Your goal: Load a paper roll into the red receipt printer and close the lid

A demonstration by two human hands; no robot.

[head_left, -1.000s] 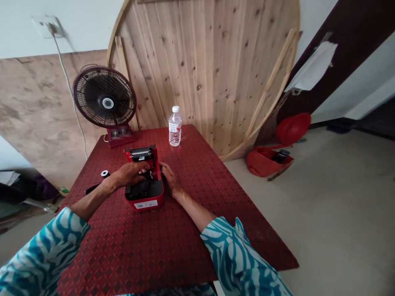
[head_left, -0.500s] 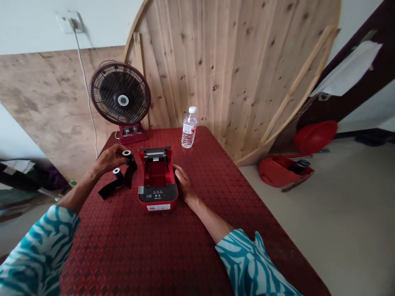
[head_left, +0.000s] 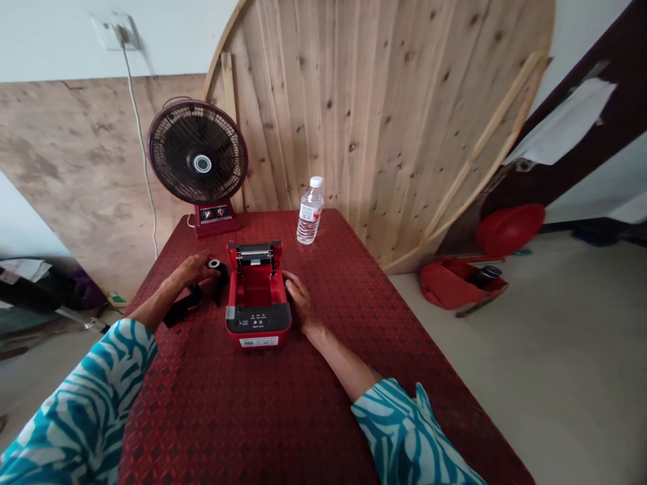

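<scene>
A red and black label printer (head_left: 259, 319) stands on the table with its lid up, the red inner bay exposed. Against its right side rests my right hand (head_left: 302, 301), thumb near the rim and fingers curled along the wall. To the left of the printer, my left hand (head_left: 195, 270) grips a roll of black ribbon (head_left: 215, 267) with a white core. Loose black ribbon (head_left: 179, 308) trails from it across the tabletop. My left hand and wrist mostly hide the second roll.
A water bottle (head_left: 309, 212) stands at the far edge of the red patterned table (head_left: 242, 411). At the back left sits a dark red fan (head_left: 198, 155). A round wooden board (head_left: 354, 101) leans behind. Red containers (head_left: 445, 283) lie on the floor at right.
My left hand has moved slightly right and down with the ribbon roll, nearer to the printer. The second roll has gone behind my hand. My right hand stays at the printer's side.
</scene>
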